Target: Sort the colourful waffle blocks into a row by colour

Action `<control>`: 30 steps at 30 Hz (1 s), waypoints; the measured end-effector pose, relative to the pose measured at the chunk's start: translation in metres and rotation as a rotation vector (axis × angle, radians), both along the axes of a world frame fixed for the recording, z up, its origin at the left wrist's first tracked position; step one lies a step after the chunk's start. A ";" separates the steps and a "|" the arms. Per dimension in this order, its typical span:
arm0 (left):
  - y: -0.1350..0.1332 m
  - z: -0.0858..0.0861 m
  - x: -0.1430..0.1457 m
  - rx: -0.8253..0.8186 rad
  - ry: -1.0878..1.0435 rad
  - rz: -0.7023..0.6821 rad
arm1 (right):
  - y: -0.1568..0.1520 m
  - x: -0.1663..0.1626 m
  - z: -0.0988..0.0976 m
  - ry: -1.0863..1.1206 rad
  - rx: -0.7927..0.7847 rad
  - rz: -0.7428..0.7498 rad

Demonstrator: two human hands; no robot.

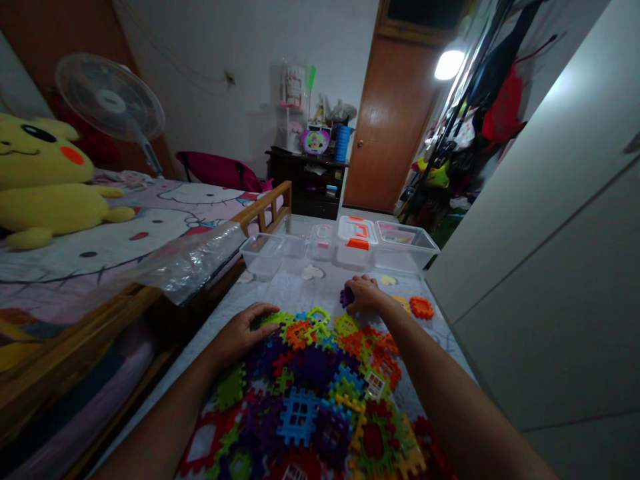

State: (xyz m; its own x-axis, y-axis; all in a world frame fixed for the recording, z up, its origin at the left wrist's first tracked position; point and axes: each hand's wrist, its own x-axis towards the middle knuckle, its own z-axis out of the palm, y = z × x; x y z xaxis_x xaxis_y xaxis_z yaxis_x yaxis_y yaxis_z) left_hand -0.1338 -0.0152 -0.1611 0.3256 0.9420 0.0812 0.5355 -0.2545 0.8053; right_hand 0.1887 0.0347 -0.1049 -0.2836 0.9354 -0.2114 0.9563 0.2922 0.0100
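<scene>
A heap of toothed plastic building tiles (300, 417) in blue, purple, green, red, orange and yellow covers the near part of the cloth. My left hand (249, 328) lies on the heap's far left edge, fingers stretched out and apart, touching a lime-green tile (278, 319). Beyond the heap, my right hand (364, 293) has its fingers closed around a purple tile (345, 297), partly hidden by the hand, low over the cloth. To the right of that hand lie an orange tile (421, 308) and a yellow-orange tile (401, 303), the latter partly behind my forearm.
Clear plastic boxes stand in a row at the far end: an open box (263, 257) at left, a lidded one with orange latches (356, 250), another open box (407, 247) at right. A wooden bed rail (260, 207) borders the left, a pale cabinet (540, 267) the right.
</scene>
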 end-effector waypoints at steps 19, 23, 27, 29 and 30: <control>-0.001 0.003 0.000 -0.013 0.019 -0.023 | 0.000 0.011 0.010 0.177 0.083 -0.058; -0.001 0.004 0.000 -0.013 0.020 -0.024 | -0.018 0.049 0.036 0.295 0.221 -0.145; 0.000 0.004 0.000 -0.024 0.027 -0.022 | -0.059 0.095 0.044 0.516 0.356 -0.248; 0.000 0.004 0.000 -0.033 0.036 -0.017 | -0.084 0.113 0.037 0.577 0.355 -0.295; 0.000 0.004 0.000 -0.035 0.040 -0.014 | -0.096 0.119 0.031 0.579 0.328 -0.310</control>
